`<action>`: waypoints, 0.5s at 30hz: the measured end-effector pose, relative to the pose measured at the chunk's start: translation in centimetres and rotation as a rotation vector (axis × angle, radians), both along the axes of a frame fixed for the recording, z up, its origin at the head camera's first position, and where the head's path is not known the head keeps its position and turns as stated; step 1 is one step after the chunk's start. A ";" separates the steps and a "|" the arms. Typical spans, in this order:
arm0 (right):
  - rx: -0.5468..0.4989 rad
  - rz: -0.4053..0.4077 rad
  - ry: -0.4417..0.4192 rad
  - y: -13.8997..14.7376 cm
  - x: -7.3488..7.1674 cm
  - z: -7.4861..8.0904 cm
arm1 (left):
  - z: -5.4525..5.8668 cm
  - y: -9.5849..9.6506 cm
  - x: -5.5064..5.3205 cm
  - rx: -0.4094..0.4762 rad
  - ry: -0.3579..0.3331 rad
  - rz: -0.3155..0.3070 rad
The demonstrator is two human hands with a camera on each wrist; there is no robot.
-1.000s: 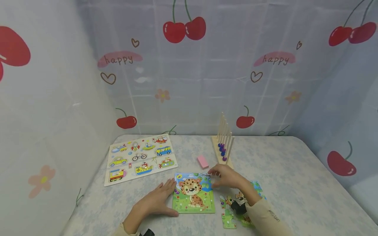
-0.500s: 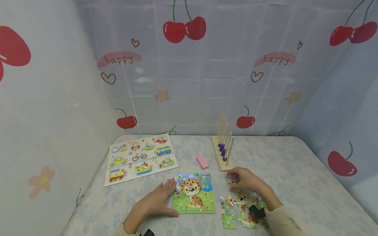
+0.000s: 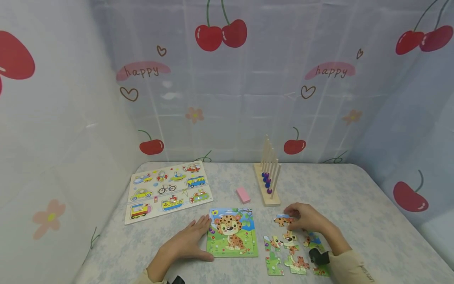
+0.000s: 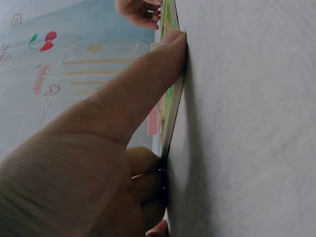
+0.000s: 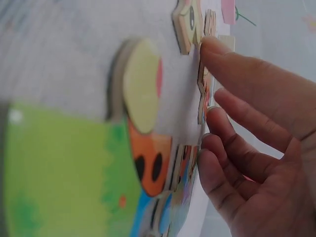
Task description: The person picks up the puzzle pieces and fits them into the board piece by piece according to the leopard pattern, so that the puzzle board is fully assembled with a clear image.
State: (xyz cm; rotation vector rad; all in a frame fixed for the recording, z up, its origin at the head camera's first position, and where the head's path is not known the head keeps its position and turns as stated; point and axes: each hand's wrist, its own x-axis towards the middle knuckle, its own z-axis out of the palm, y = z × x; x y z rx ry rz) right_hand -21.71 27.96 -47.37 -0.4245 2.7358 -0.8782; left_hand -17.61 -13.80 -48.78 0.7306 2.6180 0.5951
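In the head view, a square puzzle board [image 3: 232, 236] with a leopard cub picture lies flat on the table. My left hand [image 3: 186, 240] rests beside it, fingertips at its left edge and the thumb near its lower left corner; the left wrist view shows the thumb [image 4: 158, 59] along the edge. To the right, my right hand [image 3: 308, 219] is low over loose jigsaw pieces, fingers slightly bent and thumb apart. A spotted, blue-topped piece [image 3: 281, 221] lies at its fingertips. In the right wrist view, pieces [image 5: 140, 86] lie beside the loosely bent fingers [image 5: 217, 182].
Several more jigsaw pieces [image 3: 274, 263] lie in front of the right hand. A pink block [image 3: 243, 195] and a wooden peg stand [image 3: 271, 200] with blue and purple beads stand behind the board. A vehicle peg puzzle [image 3: 156, 211] lies at the back left.
My right hand has moved from the board's top right corner rightward to the loose pieces, uncovering the spotted blue-topped piece. The left hand and the board have stayed put.
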 end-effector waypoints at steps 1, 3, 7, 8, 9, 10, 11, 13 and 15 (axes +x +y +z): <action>0.004 0.006 0.004 0.1 0.0 0.0 | 0.0 0.0 0.0 0.000 -0.001 0.001; 0.004 0.015 0.006 0.3 0.0 0.0 | -0.1 0.0 0.0 0.001 -0.004 0.002; 0.006 0.028 0.001 0.4 0.0 0.1 | -0.1 0.1 0.0 0.001 -0.008 0.004; 0.008 0.026 -0.002 0.4 0.0 0.1 | -0.1 0.1 0.0 0.002 -0.009 0.004; 0.010 0.015 -0.008 0.3 -0.1 0.2 | -0.1 0.1 0.0 0.002 -0.010 0.003; 0.011 0.006 -0.017 0.2 -0.1 0.2 | -0.1 0.1 0.0 0.001 -0.009 0.002; 0.008 -0.001 -0.024 0.2 -0.1 0.2 | -0.1 0.0 -0.1 0.000 -0.011 0.002; 0.000 -0.010 -0.041 0.0 -0.1 0.3 | -0.1 0.0 -0.1 -0.001 -0.014 0.003; -0.007 -0.012 -0.046 0.0 -0.2 0.3 | -0.2 0.0 -0.2 -0.007 -0.016 0.003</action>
